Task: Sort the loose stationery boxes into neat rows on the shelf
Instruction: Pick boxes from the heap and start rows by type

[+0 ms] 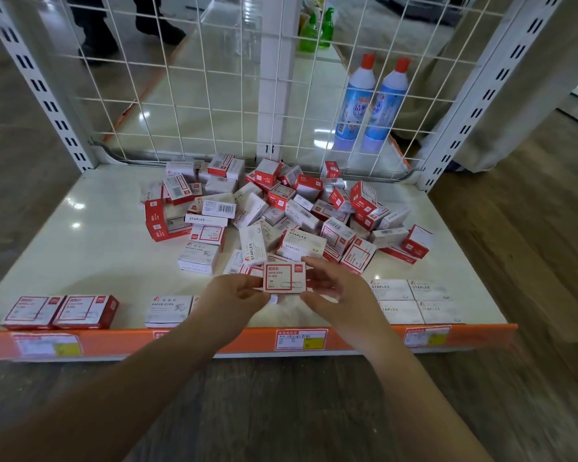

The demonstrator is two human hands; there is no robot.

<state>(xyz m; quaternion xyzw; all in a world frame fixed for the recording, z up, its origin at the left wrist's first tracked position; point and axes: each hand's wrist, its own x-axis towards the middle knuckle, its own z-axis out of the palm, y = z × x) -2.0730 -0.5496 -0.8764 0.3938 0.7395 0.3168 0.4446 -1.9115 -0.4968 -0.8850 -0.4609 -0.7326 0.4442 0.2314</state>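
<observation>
I hold a red-framed box [284, 277] face up between my left hand [237, 296] and right hand [336, 288] at centre frame, its long side running left to right, while the matching red boxes [60, 311] sit lower left, nearer my left hand.

I see a red-framed paper-clip box [284, 277] held label-up above the white shelf [90, 241], in front of a loose heap of boxes [281, 211]. Along the front edge: 2 red boxes [60, 311] left, 4 staples boxes [414, 300] right.
</observation>
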